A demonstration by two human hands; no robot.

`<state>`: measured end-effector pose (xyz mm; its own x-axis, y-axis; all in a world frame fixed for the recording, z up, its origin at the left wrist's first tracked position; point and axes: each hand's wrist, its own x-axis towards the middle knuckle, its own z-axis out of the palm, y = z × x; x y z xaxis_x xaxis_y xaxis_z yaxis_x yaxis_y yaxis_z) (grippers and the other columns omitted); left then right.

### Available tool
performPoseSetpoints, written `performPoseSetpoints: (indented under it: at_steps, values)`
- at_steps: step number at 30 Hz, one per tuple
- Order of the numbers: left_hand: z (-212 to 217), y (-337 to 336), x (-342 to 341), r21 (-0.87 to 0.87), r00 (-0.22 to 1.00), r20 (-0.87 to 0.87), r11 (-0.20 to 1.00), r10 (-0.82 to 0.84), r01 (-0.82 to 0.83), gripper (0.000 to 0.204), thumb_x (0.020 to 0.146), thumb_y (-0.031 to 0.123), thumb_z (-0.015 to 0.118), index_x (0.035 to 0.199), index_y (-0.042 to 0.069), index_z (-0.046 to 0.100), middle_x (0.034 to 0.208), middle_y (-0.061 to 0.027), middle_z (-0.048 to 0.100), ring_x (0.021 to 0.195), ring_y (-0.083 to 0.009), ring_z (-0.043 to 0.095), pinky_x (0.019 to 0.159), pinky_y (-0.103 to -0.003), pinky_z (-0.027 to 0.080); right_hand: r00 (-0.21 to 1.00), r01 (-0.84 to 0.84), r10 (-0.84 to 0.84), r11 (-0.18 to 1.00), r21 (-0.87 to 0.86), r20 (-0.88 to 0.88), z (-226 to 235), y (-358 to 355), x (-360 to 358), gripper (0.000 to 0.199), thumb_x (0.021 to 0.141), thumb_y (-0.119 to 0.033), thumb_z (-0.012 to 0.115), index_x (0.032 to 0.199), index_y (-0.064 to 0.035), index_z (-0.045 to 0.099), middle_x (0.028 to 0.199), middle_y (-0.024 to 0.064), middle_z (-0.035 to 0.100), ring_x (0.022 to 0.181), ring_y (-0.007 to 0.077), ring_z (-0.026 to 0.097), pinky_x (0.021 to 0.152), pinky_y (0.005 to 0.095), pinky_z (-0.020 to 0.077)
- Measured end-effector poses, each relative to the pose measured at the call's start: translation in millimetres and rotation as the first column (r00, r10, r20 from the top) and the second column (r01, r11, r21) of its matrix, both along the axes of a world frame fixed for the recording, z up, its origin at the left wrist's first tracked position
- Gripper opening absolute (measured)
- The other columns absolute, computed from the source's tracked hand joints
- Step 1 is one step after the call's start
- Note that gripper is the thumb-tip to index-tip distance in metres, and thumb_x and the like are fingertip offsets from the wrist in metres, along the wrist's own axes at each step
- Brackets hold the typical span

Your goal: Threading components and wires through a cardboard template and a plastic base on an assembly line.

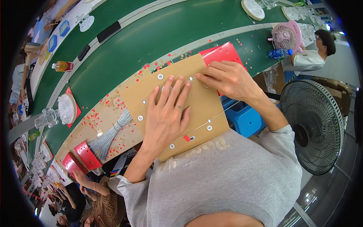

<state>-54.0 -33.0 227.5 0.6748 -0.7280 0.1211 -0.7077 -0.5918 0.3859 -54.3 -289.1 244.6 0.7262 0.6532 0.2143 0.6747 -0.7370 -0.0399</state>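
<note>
The brown board (204, 104) lies at the near edge of the table (133, 133); its near edge reaches to the grey shirt (227, 170), and its far right corner covers part of a glossy red sheet (227, 53). The left hand (166, 117) rests flat on the board's left half, with fingers spread, and grasps nothing. The right hand (228, 77), near the far right corner, has thumb and forefinger pinched on what looks like the tip of a thin wire, just beside a small metal clip (191, 78).

As I judge, the work is partly done. Near the board's near edge, a long wire (219, 114) already passes at a second clip (209, 121) and goes on beyond the right edge. At the far clip the pinched tip seems not yet settled. A third clip (144, 102), by the left edge, shows no wire that I can see, so it perhaps remains to do. Whether both wires are one piece, I cannot tell.

The board looks stiff and matt, like pressed fibre, with round, shiny screw heads such as one (160, 76) near its far edge. To its left lies a tied bundle of straight grey wires (109, 136), brush-like in shape, among small flat red discs (92, 120).
</note>
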Motion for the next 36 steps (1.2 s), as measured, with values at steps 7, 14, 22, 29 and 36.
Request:
performPoseSetpoints:
  at_steps: [7, 14, 22, 29, 36]
  values:
    - [-0.2, -1.3, 0.9, 0.013, 1.0, -0.007, 1.0, -0.001, 0.001, 0.065, 0.087, 0.022, 0.067, 0.148, 0.009, 0.05, 0.153, -0.0091, 0.047, 0.145, -0.0276, 0.04, 0.113, -0.052, 0.035, 0.996, -0.037, 0.037, 0.999, 0.007, -0.076, 5.5, -4.1, 6.6, 0.037, 0.079, -0.012, 0.066, 0.115, -0.0025, 0.07, 0.104, 0.0057, 0.062, 0.096, 0.022, 0.063, 0.073, 0.0335, 0.0576]
    - [0.6, -0.5, -0.8, -0.024, 0.998, -0.062, 1.0, 0.006, -0.008, 0.071, 0.084, 0.013, 0.068, 0.151, 0.009, 0.045, 0.155, -0.0106, 0.044, 0.146, -0.0308, 0.038, 0.116, -0.052, 0.031, 0.993, -0.094, 0.095, 0.995, 0.012, -0.066, 3.4, -3.6, 10.9, 0.038, 0.079, -0.013, 0.066, 0.115, 0.0003, 0.069, 0.103, 0.0076, 0.06, 0.097, 0.0254, 0.063, 0.075, 0.0359, 0.0587]
    - [0.4, -1.4, -1.2, -0.001, 0.999, -0.038, 1.0, 0.02, -0.02, 0.07, 0.082, 0.021, 0.07, 0.148, 0.009, 0.049, 0.153, -0.0092, 0.046, 0.145, -0.0282, 0.04, 0.114, -0.052, 0.033, 0.991, -0.095, 0.095, 0.995, -0.003, -0.095, 5.8, -6.8, 11.0, 0.038, 0.08, -0.013, 0.066, 0.117, -0.0013, 0.069, 0.105, 0.0065, 0.06, 0.098, 0.0232, 0.063, 0.07, 0.0322, 0.0584]
    - [-0.2, 0.2, -1.6, -0.007, 0.999, -0.045, 1.0, 0.027, -0.027, 0.069, 0.084, 0.022, 0.069, 0.148, 0.01, 0.049, 0.153, -0.0085, 0.046, 0.145, -0.0276, 0.04, 0.114, -0.052, 0.033, 0.994, -0.081, 0.073, 0.993, -0.09, -0.079, 13.9, -5.8, 6.2, 0.043, 0.081, -0.015, 0.064, 0.123, -0.0048, 0.068, 0.101, 0.0059, 0.058, 0.097, 0.0221, 0.061, 0.071, 0.0338, 0.0585]
    - [0.0, 0.5, -1.0, -0.003, 0.999, -0.045, 1.0, 0.017, -0.017, 0.067, 0.086, 0.023, 0.069, 0.148, 0.01, 0.049, 0.153, -0.0084, 0.046, 0.145, -0.0276, 0.04, 0.114, -0.052, 0.033, 0.99, -0.085, 0.077, 0.994, -0.065, -0.116, 14.8, -7.8, 5.3, 0.043, 0.082, -0.015, 0.062, 0.123, -0.0037, 0.069, 0.099, 0.0068, 0.055, 0.095, 0.0229, 0.059, 0.074, 0.0338, 0.0577]
